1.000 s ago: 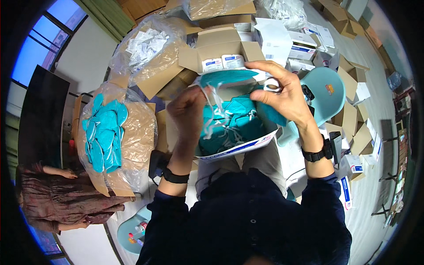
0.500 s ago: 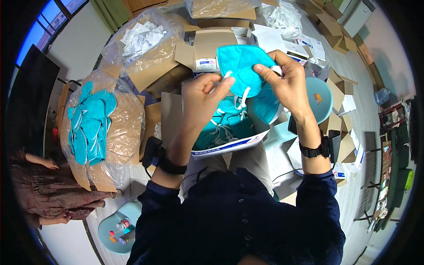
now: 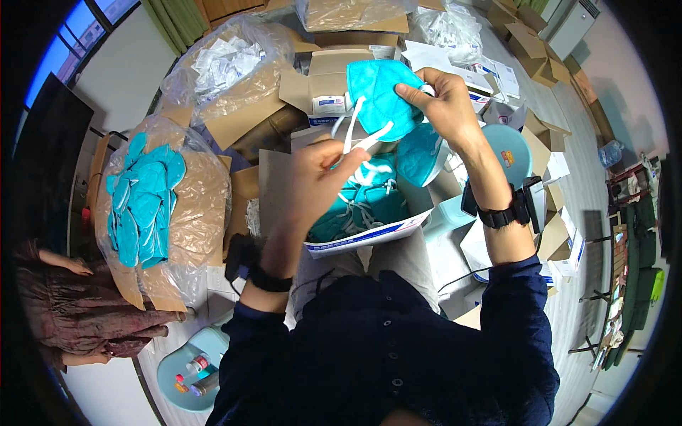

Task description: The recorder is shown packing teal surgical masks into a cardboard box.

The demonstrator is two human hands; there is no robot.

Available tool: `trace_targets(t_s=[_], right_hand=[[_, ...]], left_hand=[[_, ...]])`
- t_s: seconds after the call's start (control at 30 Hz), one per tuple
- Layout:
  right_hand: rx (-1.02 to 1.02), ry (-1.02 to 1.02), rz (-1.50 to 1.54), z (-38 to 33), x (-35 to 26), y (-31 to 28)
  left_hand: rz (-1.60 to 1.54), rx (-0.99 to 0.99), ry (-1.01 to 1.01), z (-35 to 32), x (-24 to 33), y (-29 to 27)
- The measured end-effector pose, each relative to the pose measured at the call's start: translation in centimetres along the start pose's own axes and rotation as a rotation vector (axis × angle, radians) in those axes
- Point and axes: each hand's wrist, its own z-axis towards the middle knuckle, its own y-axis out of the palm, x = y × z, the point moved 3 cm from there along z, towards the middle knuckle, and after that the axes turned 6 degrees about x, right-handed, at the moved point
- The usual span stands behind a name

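A teal folded face mask (image 3: 383,96) is held up over the box, gripped at its right edge by my right hand (image 3: 451,106), thumb in front. My left hand (image 3: 320,174), partly blurred, pinches the mask's white ear loop (image 3: 366,138) and draws it toward the left. A second teal mask (image 3: 419,156) hangs just below my right hand; whether that hand holds it too cannot be made out. Beneath both hands, the open white box (image 3: 369,245) at my lap contains several teal masks (image 3: 376,202) with tangled white loops.
To the left, a plastic-lined carton (image 3: 202,213) bears a heap of teal masks (image 3: 145,199). Another person's arm (image 3: 67,263) is beside it. Behind stands a carton of white packets (image 3: 227,60). Blue stools (image 3: 511,160) and bottles (image 3: 202,380) flank me.
My left hand has moved down and left, pulling the ear loop out taut from the mask. My right hand and the mask have risen slightly.
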Motion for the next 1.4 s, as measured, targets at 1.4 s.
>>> trace_targets(t_s=[1.4], right_hand=[[-0.188, 0.568, 1.143, -5.2, 1.3, 7.7]], left_hand=[[-0.559, -0.242, -0.365, 0.8, -5.2, 0.6]])
